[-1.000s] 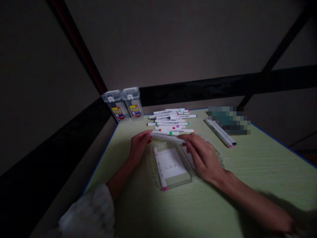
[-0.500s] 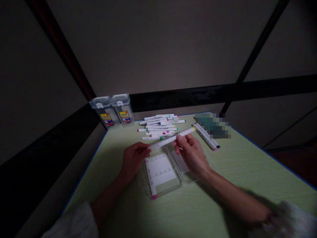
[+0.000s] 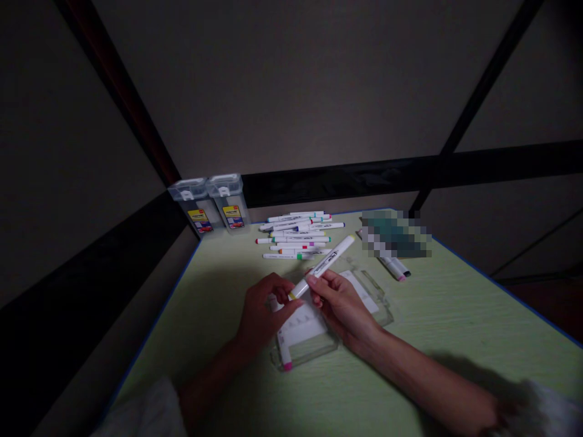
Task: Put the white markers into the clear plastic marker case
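Observation:
A white marker (image 3: 328, 261) with yellow ends slants up to the right over an open clear case. My right hand (image 3: 342, 301) pinches it around the middle, thumb on top. At its lower yellow end, my left hand (image 3: 263, 308) is closed, with thumb and fingers on the tip. Beneath both hands lies the clear plastic case (image 3: 314, 357), opened flat on the table, with a white slotted insert (image 3: 303, 328) partly covered by my hands. One marker with a pink end (image 3: 285, 349) rests along the left side of the case.
Several white markers (image 3: 300, 233) with coloured ends lie heaped behind the case. Two clear lidded boxes (image 3: 194, 209) stand at the back left by the wall. On the right, more markers (image 3: 394, 265) lie beside a blurred-out green item (image 3: 396, 230). The green table (image 3: 437, 328) has blue edges.
The marker has tilted more steeply, and its lower end has come down towards the case. My left hand has moved slightly right. My right hand has moved lower along with it.

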A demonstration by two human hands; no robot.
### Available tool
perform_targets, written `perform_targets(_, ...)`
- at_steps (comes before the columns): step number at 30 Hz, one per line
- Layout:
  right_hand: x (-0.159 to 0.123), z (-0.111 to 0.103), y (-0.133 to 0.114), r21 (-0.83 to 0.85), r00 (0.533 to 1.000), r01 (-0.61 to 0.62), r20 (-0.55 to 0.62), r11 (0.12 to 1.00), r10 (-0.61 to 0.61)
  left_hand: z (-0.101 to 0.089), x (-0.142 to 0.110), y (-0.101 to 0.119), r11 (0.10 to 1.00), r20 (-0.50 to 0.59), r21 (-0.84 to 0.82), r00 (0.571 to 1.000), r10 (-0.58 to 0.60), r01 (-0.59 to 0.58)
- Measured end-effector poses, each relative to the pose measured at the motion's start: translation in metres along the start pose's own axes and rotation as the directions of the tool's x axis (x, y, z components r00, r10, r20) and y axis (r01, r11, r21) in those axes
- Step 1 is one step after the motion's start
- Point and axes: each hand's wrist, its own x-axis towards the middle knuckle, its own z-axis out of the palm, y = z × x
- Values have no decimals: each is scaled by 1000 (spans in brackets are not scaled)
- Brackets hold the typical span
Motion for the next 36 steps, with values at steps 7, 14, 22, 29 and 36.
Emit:
perform_targets(7,-2,1,3,-21,994,-105,29,994,106,-1,1,5,997,52,69,998,21,-24)
perform_targets(14,-2,3,-2,-53,988,-118,91,992,122,-3,1,4,996,79,73,996,48,-54)
perform_targets(22,12,-14,-17,-520,976,157,210,840,-53,-20,15,-19,975,-11,223,1000,1,1)
perform_targets(29,34,-48,-39,-776,930,361,257,516,-264,-22,21,-38,922,-19,380,997,-78,80)
perform_targets(36,50,-80,-53,-914,920,286,177,288,-351,-21,21,-37,909,36,397,988,-152,126)
